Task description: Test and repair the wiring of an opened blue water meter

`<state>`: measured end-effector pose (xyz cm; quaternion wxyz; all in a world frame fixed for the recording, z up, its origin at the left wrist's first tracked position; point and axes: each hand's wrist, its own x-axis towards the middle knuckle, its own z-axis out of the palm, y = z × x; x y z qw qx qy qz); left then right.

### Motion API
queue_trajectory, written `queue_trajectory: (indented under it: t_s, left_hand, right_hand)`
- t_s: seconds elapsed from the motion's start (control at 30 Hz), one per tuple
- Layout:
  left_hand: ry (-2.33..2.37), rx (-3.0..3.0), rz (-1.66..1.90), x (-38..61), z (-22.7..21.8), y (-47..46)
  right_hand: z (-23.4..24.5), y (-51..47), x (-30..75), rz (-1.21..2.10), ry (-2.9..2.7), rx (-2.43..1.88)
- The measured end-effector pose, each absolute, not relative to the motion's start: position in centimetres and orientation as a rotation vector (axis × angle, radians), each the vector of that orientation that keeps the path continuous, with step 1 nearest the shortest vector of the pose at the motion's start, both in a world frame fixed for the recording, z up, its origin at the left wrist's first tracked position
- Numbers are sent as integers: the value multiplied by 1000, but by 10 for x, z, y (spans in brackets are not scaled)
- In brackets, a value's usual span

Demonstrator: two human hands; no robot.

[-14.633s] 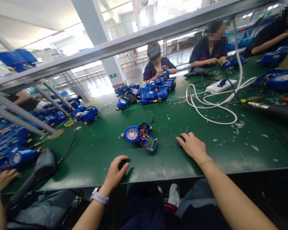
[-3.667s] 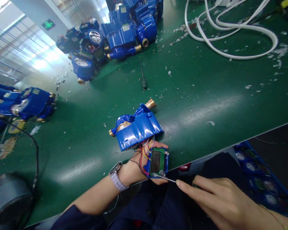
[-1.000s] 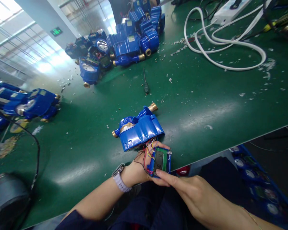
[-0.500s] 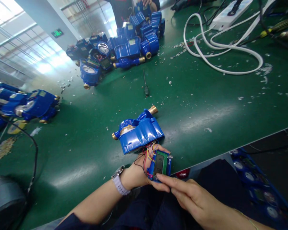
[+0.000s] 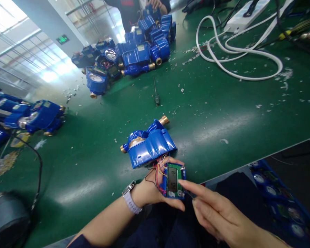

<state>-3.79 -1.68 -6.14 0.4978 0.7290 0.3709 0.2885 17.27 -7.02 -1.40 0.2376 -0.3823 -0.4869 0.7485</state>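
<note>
A blue water meter body (image 5: 149,143) with brass ends lies on the green table near its front edge. Coloured wires (image 5: 158,167) run from it to a small blue module with a green circuit board and display (image 5: 173,180). My left hand (image 5: 152,189), a watch on its wrist, cups that module from below at the table edge. My right hand (image 5: 217,217) sits just to the right of it, forefinger stretched toward the board. A thin dark tool tip (image 5: 189,195) shows between its fingers, which are pinched round it.
A pile of blue meters (image 5: 129,57) lies at the far side, where another person's hands (image 5: 155,4) work. More meters (image 5: 31,115) are at left. A small screwdriver (image 5: 156,93), a white cable loop (image 5: 237,57), a power strip (image 5: 245,15) and scattered white scraps lie on the table.
My right hand has drawn back a little to the right of the module, its forefinger now pointing at the board's lower edge. The meter body and my left hand stay put.
</note>
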Motion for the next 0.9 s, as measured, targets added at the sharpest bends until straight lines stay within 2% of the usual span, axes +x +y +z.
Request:
queue_trajectory:
  t_s: [0.17, 0.37, 0.57, 0.9]
  left_hand:
    - [911, 1770, 680, -39, -58, -16]
    - [902, 1753, 739, -37, -58, -16]
    - [863, 1767, 760, -38, -64, -17]
    - [831, 1752, 729, -41, -76, -19]
  right_hand:
    - [-6, -68, 201, 1310, -2225, -1091]
    - [-8, -71, 209, 788, -2630, -1026]
    - [-6, -68, 201, 646, -2708, -977]
    - [-5, -61, 196, 737, -2734, -930]
